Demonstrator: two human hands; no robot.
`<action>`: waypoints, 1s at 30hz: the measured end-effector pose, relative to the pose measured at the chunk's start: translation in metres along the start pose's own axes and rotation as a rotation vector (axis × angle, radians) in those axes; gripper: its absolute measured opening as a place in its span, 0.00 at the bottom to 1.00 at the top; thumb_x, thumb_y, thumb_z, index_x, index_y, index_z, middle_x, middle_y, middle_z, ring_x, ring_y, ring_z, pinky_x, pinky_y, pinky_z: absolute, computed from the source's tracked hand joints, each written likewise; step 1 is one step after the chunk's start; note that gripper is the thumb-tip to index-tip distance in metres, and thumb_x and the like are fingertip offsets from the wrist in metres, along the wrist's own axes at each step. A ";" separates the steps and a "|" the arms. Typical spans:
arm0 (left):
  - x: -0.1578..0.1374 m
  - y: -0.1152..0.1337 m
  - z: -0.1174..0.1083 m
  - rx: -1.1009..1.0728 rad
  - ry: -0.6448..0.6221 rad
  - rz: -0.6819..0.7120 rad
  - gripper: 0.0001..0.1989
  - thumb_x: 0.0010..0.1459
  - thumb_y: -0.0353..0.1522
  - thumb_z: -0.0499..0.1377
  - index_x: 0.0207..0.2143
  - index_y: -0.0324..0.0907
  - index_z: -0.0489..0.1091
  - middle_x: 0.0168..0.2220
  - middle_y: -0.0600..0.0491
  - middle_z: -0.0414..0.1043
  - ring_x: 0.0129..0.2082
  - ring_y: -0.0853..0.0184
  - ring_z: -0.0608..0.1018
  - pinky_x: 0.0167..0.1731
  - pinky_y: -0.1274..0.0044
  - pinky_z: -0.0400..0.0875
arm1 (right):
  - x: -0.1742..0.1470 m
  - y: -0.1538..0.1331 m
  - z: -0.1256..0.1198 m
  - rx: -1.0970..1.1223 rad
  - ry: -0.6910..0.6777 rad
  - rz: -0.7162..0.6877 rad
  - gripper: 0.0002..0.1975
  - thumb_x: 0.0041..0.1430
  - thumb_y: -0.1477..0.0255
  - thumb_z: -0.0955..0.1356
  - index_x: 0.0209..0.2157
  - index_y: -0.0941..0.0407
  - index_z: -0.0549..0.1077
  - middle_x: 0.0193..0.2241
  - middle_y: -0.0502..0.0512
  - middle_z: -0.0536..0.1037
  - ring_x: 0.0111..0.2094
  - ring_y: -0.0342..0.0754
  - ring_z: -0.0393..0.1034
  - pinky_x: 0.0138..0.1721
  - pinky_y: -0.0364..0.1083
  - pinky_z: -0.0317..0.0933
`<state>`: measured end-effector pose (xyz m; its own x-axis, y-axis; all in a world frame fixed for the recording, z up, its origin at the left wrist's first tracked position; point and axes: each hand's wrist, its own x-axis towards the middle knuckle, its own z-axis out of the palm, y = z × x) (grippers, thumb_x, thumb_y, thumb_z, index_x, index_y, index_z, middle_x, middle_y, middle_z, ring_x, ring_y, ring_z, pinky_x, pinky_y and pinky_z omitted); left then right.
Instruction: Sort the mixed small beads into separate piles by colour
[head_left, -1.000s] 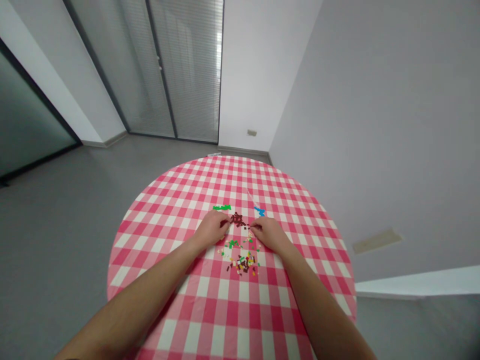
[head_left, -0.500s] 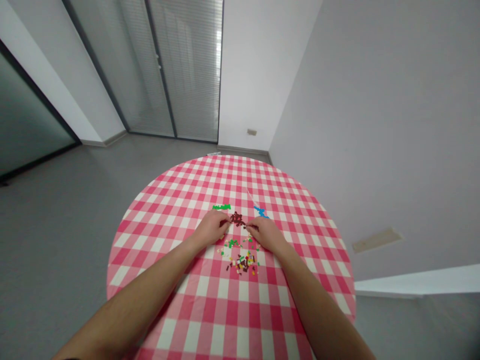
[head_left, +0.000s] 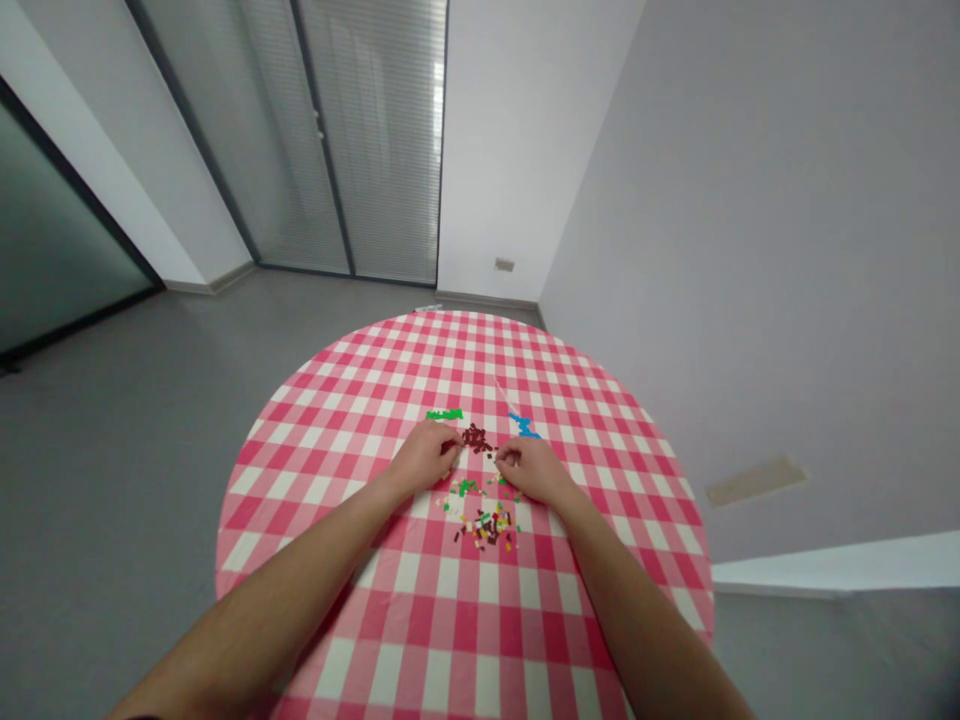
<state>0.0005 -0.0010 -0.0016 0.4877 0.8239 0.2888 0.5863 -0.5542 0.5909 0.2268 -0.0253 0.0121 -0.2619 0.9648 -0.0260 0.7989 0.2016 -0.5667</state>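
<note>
A heap of small dark brown pieces point(head_left: 474, 437), like toy bricks, lies between my hands on the checked tablecloth. At the left edge of this heap is my left hand point(head_left: 429, 455), its fingers curled together; whatever they pinch is too small to make out. My right hand point(head_left: 531, 468) rests just right of the heap with thumb and fingers closed, and its contents are hidden. Green pieces point(head_left: 466, 487) are scattered between the wrists. Nearer me is a mixed pile point(head_left: 487, 527) of brown, yellow, red, white and green bits.
A green row of pieces point(head_left: 445, 414) sits beyond my left hand, and blue pieces point(head_left: 524, 426) lie beyond my right. The round table point(head_left: 420, 640) wears a red-and-white checked cloth. Past it are a glass partition point(head_left: 375, 150) and a grey wall point(head_left: 750, 250).
My right hand has drawn slightly away from the brown heap, its fingertips curling in more. My left hand stays at the heap's left edge.
</note>
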 end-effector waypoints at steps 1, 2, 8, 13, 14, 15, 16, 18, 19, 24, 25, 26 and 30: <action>0.000 0.000 0.000 -0.002 -0.003 0.001 0.11 0.59 0.25 0.55 0.25 0.41 0.72 0.27 0.52 0.75 0.32 0.64 0.74 0.41 0.71 0.63 | 0.000 0.000 0.000 0.008 0.001 0.003 0.05 0.52 0.77 0.68 0.30 0.58 0.78 0.27 0.53 0.79 0.28 0.45 0.70 0.29 0.42 0.57; 0.000 0.000 0.000 -0.003 -0.006 0.001 0.11 0.59 0.25 0.55 0.25 0.41 0.72 0.27 0.52 0.75 0.31 0.64 0.74 0.42 0.71 0.63 | 0.000 -0.001 0.000 0.013 0.005 0.010 0.05 0.52 0.77 0.68 0.30 0.58 0.78 0.26 0.52 0.79 0.28 0.45 0.70 0.29 0.42 0.57; 0.000 0.001 -0.001 -0.012 -0.013 -0.022 0.11 0.60 0.26 0.55 0.25 0.41 0.73 0.28 0.51 0.76 0.32 0.64 0.74 0.42 0.70 0.64 | 0.001 -0.002 0.004 -0.019 0.095 0.020 0.12 0.55 0.72 0.70 0.42 0.58 0.78 0.37 0.58 0.80 0.37 0.50 0.72 0.38 0.45 0.61; -0.001 0.000 0.001 -0.016 -0.003 -0.023 0.10 0.59 0.25 0.56 0.27 0.42 0.74 0.30 0.51 0.77 0.33 0.63 0.74 0.43 0.70 0.64 | 0.002 0.000 0.008 -0.047 0.150 0.007 0.14 0.57 0.70 0.70 0.46 0.58 0.76 0.39 0.58 0.79 0.39 0.50 0.71 0.41 0.46 0.62; -0.001 0.000 0.001 -0.016 -0.004 -0.023 0.10 0.59 0.25 0.56 0.27 0.42 0.74 0.30 0.51 0.77 0.34 0.63 0.74 0.43 0.70 0.64 | 0.002 -0.001 0.007 -0.051 0.155 0.008 0.13 0.58 0.71 0.70 0.45 0.58 0.77 0.38 0.58 0.79 0.38 0.49 0.71 0.40 0.46 0.62; -0.001 0.000 0.000 -0.015 -0.005 -0.022 0.10 0.59 0.25 0.56 0.27 0.42 0.74 0.30 0.51 0.77 0.34 0.63 0.74 0.43 0.70 0.64 | 0.002 -0.002 0.005 -0.055 0.151 0.005 0.11 0.58 0.71 0.70 0.43 0.58 0.77 0.37 0.57 0.79 0.37 0.49 0.71 0.40 0.46 0.62; -0.001 0.001 0.000 -0.014 -0.005 -0.019 0.10 0.59 0.25 0.56 0.27 0.42 0.74 0.30 0.51 0.76 0.34 0.63 0.74 0.43 0.70 0.64 | 0.001 -0.004 0.003 -0.057 0.136 -0.006 0.09 0.58 0.71 0.70 0.41 0.57 0.78 0.36 0.57 0.79 0.36 0.49 0.71 0.38 0.45 0.61; -0.001 0.001 -0.001 -0.009 -0.007 -0.013 0.11 0.58 0.25 0.55 0.26 0.41 0.73 0.29 0.51 0.76 0.33 0.63 0.74 0.43 0.70 0.64 | -0.002 -0.008 -0.005 -0.054 0.084 -0.056 0.06 0.58 0.72 0.69 0.35 0.57 0.79 0.33 0.55 0.79 0.34 0.47 0.71 0.36 0.44 0.60; -0.001 0.002 -0.001 -0.006 -0.005 -0.013 0.11 0.58 0.25 0.55 0.25 0.41 0.73 0.29 0.51 0.75 0.33 0.63 0.74 0.43 0.70 0.64 | -0.004 -0.010 -0.009 -0.051 0.045 -0.092 0.05 0.57 0.73 0.69 0.33 0.56 0.79 0.31 0.54 0.79 0.33 0.47 0.71 0.35 0.43 0.59; -0.001 -0.001 -0.001 0.026 0.053 -0.062 0.09 0.58 0.26 0.56 0.29 0.41 0.76 0.32 0.49 0.76 0.36 0.62 0.75 0.42 0.70 0.65 | -0.017 -0.022 -0.020 -0.040 -0.262 -0.233 0.09 0.52 0.78 0.68 0.29 0.55 0.81 0.27 0.51 0.81 0.28 0.44 0.71 0.30 0.41 0.56; -0.001 -0.001 -0.002 0.036 0.055 -0.073 0.09 0.57 0.26 0.56 0.30 0.42 0.76 0.33 0.49 0.76 0.37 0.61 0.75 0.41 0.70 0.66 | -0.019 -0.025 -0.019 -0.046 -0.309 -0.255 0.10 0.52 0.79 0.68 0.30 0.54 0.82 0.28 0.51 0.81 0.27 0.44 0.71 0.29 0.41 0.56; -0.001 -0.001 -0.002 0.046 0.051 -0.081 0.09 0.57 0.26 0.57 0.30 0.41 0.76 0.33 0.49 0.76 0.37 0.61 0.75 0.41 0.70 0.66 | -0.021 -0.027 -0.017 -0.051 -0.342 -0.280 0.12 0.52 0.80 0.67 0.31 0.54 0.82 0.29 0.51 0.82 0.28 0.44 0.72 0.30 0.42 0.57; -0.002 0.002 -0.005 0.067 0.022 -0.095 0.09 0.57 0.26 0.56 0.27 0.41 0.75 0.31 0.48 0.75 0.36 0.61 0.75 0.39 0.71 0.65 | -0.023 -0.036 -0.007 -0.073 -0.381 -0.350 0.15 0.54 0.80 0.67 0.35 0.51 0.83 0.32 0.51 0.83 0.33 0.47 0.74 0.35 0.42 0.60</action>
<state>-0.0018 -0.0033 0.0028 0.4138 0.8751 0.2511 0.6715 -0.4796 0.5649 0.2080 -0.0532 0.0383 -0.6879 0.7101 -0.1503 0.6599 0.5257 -0.5368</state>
